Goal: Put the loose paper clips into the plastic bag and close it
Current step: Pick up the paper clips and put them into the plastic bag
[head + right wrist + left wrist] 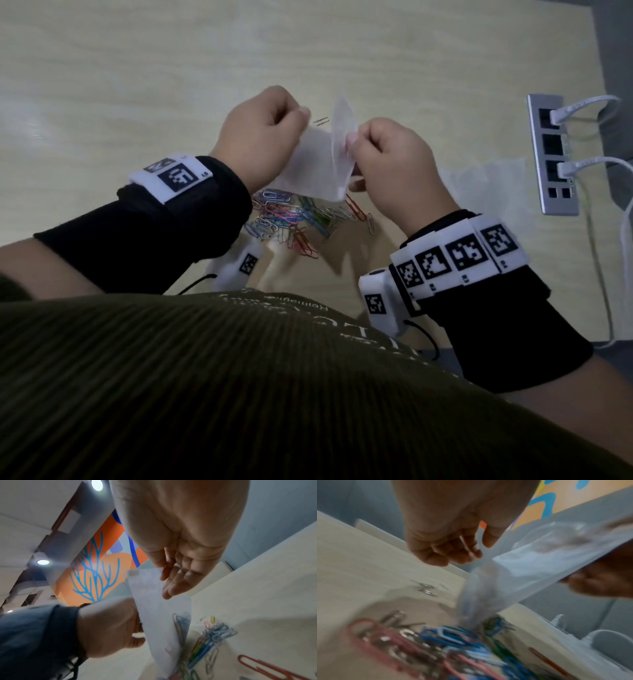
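Plastic bag (317,161) pinched by left hand (260,137), right hand (394,161), above paper clips (294,219)

It looks like an office, though the wrist views are blurred: a pale wood-grain bench (137,85) carries a built-in metal socket strip (551,154) with white cables (582,106) plugged in, beneath recessed ceiling lights (97,485) and a bright orange-and-blue wall mural (96,572).
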Demonstrator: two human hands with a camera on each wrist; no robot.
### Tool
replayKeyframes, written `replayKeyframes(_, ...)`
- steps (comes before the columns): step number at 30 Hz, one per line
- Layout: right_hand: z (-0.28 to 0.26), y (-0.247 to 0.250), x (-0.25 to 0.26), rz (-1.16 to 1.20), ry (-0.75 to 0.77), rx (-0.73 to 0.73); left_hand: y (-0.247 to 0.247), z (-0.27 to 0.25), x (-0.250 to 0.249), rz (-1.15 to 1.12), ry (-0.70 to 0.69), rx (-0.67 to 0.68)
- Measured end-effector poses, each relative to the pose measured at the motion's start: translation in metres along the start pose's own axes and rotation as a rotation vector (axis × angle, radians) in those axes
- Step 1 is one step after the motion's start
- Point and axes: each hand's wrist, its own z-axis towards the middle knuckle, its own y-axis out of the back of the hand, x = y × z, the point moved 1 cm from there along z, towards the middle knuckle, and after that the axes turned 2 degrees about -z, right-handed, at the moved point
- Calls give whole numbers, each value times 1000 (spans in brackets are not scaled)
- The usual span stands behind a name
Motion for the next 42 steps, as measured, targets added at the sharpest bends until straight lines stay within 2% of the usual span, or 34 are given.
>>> replayKeyframes(2,2,4,8,152,1,9,9,16,10,168,41,-98)
replayKeyframes(4,3,10,16,250,33,10,14,27,17,309,125,-107)
replayKeyframes(6,3,14,20,311,64,-21,15,30,20,443,197,-66)
replayKeyframes(9,3,17,20,384,74,-90,7,27,21,553,224,38)
replayKeyframes(17,-1,32,23,577,89,-228,-18,9,22,492,160,301)
replayKeyframes(19,0,35,21,604,95,-269,-18,17,20,458,150,254)
replayKeyframes(21,2,36,18,621,87,-305,-15,30,17,439,137,130)
replayKeyframes(23,3,38,15,621,69,-333,-13,44,14,477,176,11)
replayKeyframes(25,3,39,13,617,53,-354,-13,51,11,561,225,-31)
replayKeyframes(26,2,40,12,609,44,-370,-16,53,10,592,228,-12)
replayKeyframes(31,-1,44,5,601,1,-446,-43,48,5,541,120,263)
replayKeyframes(37,-4,43,1,581,-10,-453,-44,62,-7,529,76,207)
replayKeyframes(42,-4,42,-1,558,-14,-464,-50,56,-6,672,-26,393)
